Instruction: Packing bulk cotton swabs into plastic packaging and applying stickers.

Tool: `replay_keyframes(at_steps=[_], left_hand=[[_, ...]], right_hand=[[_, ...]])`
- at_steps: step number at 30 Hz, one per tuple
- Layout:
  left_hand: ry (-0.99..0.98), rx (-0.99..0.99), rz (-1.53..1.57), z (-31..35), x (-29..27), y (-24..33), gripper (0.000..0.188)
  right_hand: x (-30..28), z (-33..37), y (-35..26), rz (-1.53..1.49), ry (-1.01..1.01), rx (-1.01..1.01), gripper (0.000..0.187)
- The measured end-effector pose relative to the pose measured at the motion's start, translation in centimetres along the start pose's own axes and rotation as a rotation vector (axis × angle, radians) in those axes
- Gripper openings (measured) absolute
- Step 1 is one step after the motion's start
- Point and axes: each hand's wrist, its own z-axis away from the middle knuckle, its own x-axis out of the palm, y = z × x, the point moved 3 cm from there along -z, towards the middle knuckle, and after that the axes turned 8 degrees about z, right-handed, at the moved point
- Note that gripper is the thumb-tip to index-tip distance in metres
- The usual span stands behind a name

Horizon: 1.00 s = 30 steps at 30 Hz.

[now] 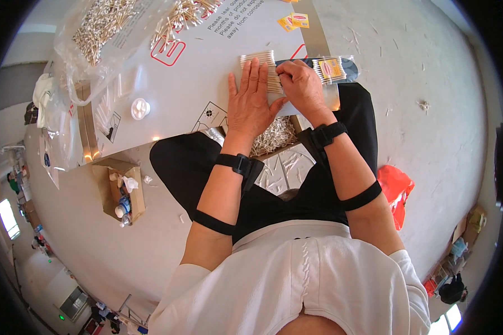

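Note:
My left hand point(250, 106) lies with fingers stretched over a flat row of cotton swabs point(269, 57) near the table's right edge. Beside it, my right hand point(303, 84) is closed, its fingertips bent down at the right end of that row. What those fingers pinch, if anything, is hidden under them. Just right of my right hand is a clear pack of cotton swabs point(320, 71) with a yellow card point(331, 68) in it. The pack rests on a dark blue-grey strip point(350, 69) that reaches past the table edge.
Clear plastic bags of loose swabs point(103, 25) and a loose heap point(185, 12) occupy the far table. Yellow cards point(294, 21) lie far right; a small white container point(140, 108) stands left. A box of swabs point(275, 138) sits between my legs. On the floor are a carton point(120, 190) and red bag point(395, 192).

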Motion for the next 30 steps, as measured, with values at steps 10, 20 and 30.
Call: replay_keyframes(at_steps=[10, 20, 30], left_hand=[[0.002, 0.004, -0.011, 0.0, 0.0, 0.0, 0.086], [0.007, 0.010, -0.018, 0.1, -0.1, 0.0, 0.086], [0.017, 0.020, -0.004, 0.1, 0.2, 0.2, 0.085]], right_hand=[[0.2, -1.0, -0.1, -0.030, 0.084, -0.038, 0.019], [0.4, -1.6, -0.1, 0.027, 0.021, -0.020, 0.019], [0.4, -3.9, 0.8, 0.035, -0.022, -0.147, 0.026]])
